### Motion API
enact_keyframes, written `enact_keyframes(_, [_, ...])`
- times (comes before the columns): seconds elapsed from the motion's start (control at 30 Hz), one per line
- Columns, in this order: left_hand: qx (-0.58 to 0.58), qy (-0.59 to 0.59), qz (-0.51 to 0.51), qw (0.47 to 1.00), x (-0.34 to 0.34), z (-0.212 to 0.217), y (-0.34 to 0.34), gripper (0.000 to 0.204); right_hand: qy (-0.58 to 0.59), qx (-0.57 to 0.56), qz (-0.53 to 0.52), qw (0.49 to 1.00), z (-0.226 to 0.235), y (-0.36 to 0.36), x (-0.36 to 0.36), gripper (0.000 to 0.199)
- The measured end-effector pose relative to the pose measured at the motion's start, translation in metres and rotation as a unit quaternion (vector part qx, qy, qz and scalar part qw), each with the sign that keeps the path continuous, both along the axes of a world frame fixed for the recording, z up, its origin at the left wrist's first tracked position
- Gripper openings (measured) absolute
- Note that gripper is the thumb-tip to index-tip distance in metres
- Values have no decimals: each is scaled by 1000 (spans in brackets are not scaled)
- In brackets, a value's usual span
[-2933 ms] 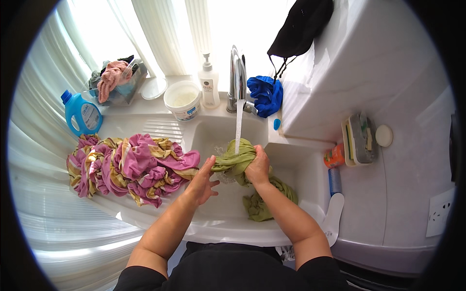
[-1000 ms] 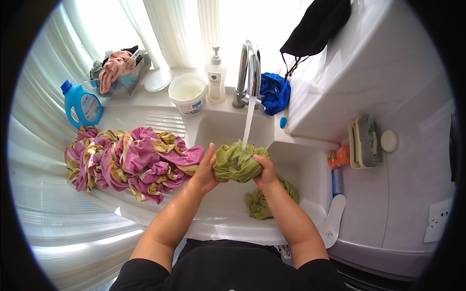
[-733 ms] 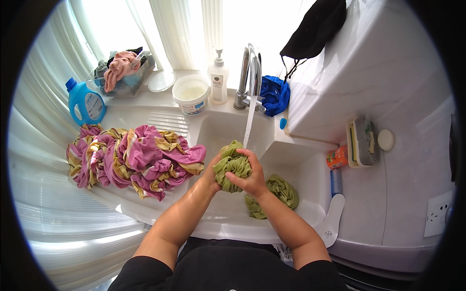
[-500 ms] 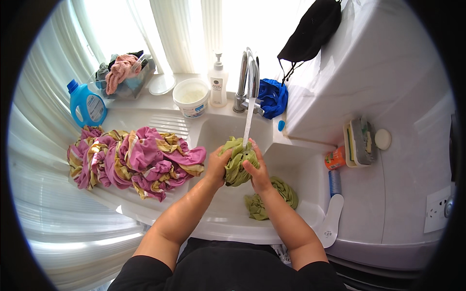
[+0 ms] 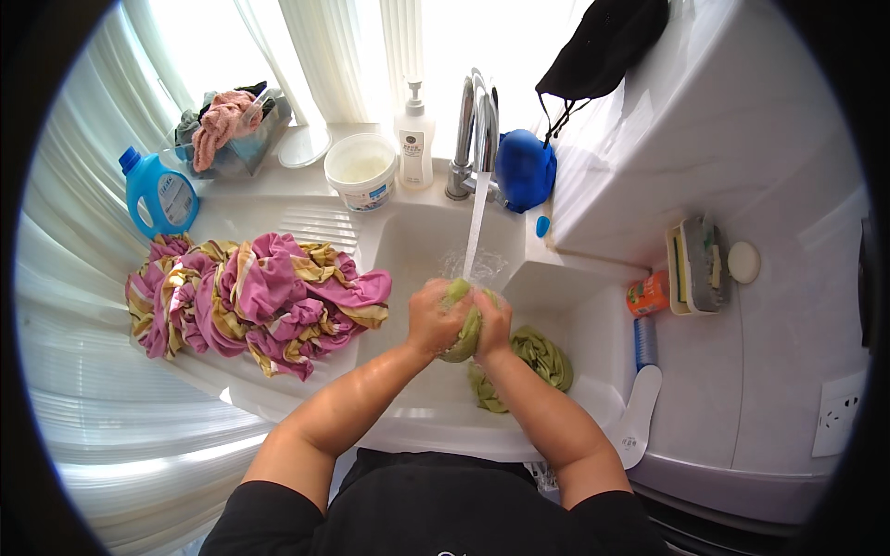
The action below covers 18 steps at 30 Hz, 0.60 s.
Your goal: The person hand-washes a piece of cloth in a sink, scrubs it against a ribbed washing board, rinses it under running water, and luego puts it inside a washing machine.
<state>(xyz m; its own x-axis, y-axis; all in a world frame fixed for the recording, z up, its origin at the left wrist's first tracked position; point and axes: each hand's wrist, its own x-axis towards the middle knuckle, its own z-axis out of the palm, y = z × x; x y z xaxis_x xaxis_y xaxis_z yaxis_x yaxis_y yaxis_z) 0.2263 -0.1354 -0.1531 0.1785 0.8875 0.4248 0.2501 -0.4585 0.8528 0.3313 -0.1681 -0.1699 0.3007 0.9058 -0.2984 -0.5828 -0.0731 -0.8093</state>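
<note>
Both hands are closed around a bunched part of a wet green cloth (image 5: 461, 345) over the sink (image 5: 417, 243). My left hand (image 5: 438, 318) grips it from the left and my right hand (image 5: 491, 324) from the right, knuckles close together. Water runs from the chrome faucet (image 5: 480, 120) and splashes at the top of the cloth. More green cloth (image 5: 538, 363) lies in a heap on the sink floor, partly behind my right forearm. Whether the two green parts are joined is hidden.
Pink and yellow fabric (image 5: 269, 301) is heaped on the left drainboard. Behind stand a blue detergent bottle (image 5: 162, 195), a clothes bin (image 5: 222, 139), a white tub (image 5: 360, 171) and a pump bottle (image 5: 415, 148). A blue bundle (image 5: 526, 171) sits beside the faucet; a brush (image 5: 640, 417) lies at right.
My hands have closed in and squeezed the green cloth into a tighter bunch between them. Water now sprays around it. The view has shifted slightly.
</note>
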Motion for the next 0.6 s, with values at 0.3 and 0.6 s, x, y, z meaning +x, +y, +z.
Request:
enact_keyframes(0.3, [-19, 62, -1, 998, -1, -7, 7, 19, -25, -64, 117, 991, -22, 20, 22, 20])
enact_keyframes(0.6, [-510, -242, -80, 822, -19, 4, 9, 62, 169, -82, 78, 979, -10, -7, 32, 34])
